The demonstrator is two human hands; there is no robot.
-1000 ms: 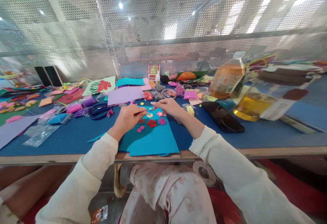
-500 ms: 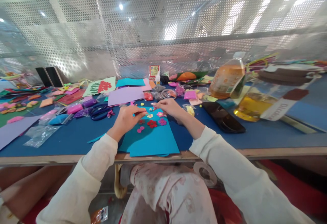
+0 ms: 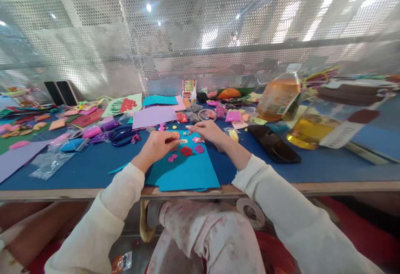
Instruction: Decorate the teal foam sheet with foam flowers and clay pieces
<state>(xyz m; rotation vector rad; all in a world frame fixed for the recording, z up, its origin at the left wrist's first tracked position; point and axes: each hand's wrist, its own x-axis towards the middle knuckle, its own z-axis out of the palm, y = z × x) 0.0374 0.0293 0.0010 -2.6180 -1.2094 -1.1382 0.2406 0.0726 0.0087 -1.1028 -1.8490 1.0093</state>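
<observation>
A bright blue sheet of paper (image 3: pixel 184 176) lies in front of me with small clay-like flowers on it. Among these are a red flower (image 3: pixel 186 151), a magenta flower (image 3: pixel 199 149), a pink flower (image 3: pixel 196 140) and a pale yellow flower (image 3: pixel 184 141). My left hand (image 3: pixel 158 145) is pinched, its fingertips at the yellow flower; anything between them is too small to make out. Also pinched, my right hand (image 3: pixel 208 132) hovers over the sheet's far right part, its hold unclear. An orange piece (image 3: pixel 176 134) shows by my left fingers, and pink dots (image 3: pixel 172 158) lie nearer me.
To the right are a dark glossy case (image 3: pixel 274 144), a bottle of amber liquid (image 3: pixel 279 93) and a lidded jug (image 3: pixel 308 126). Blue-handled scissors (image 3: pixel 122 135), bagged clay (image 3: pixel 92 131) and a lilac sheet (image 3: pixel 154 117) lie left and behind. A perforated metal screen (image 3: pixel 175 36) stands beyond.
My left fingertips have come down and slightly toward me onto the yellow flower, uncovering the orange piece. My right hand has hardly moved.
</observation>
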